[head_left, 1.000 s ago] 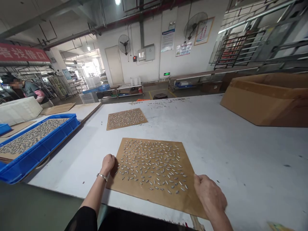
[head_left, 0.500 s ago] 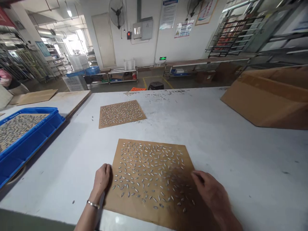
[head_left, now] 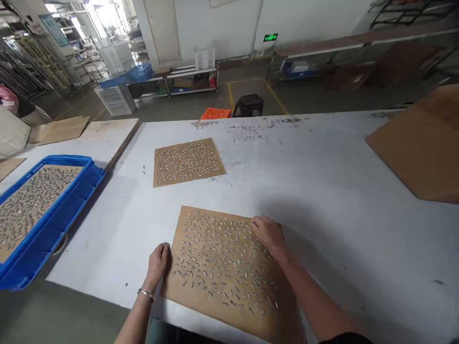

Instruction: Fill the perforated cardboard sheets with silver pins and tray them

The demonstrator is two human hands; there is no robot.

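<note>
A brown cardboard sheet (head_left: 195, 290) lies flat before me on the white table, covered with many small silvery, spindle-shaped metal pieces (head_left: 215, 248). My left hand (head_left: 158, 262), with a bracelet at the wrist, is closed at the sheet's left edge, thumb side against the cardboard. Over the far right part of the sheet is my right hand (head_left: 268, 234), fingers bent and pressed together among the pieces. Whatever its fingertips pinch is too small to make out. Farther back rests a second cardboard sheet (head_left: 189, 163), filled with similar pieces.
At left stands a blue plastic tray (head_left: 73, 203) holding another piece-covered sheet. A large cardboard box (head_left: 418, 148) sits at the table's right. Beyond the far edge are an orange stool (head_left: 215, 113) and a dark stool (head_left: 250, 105). Part of a person (head_left: 21, 105) shows at far left.
My right hand has moved from the sheet's right edge to its far right part. My left hand stays at the left edge. The view has tilted down.
</note>
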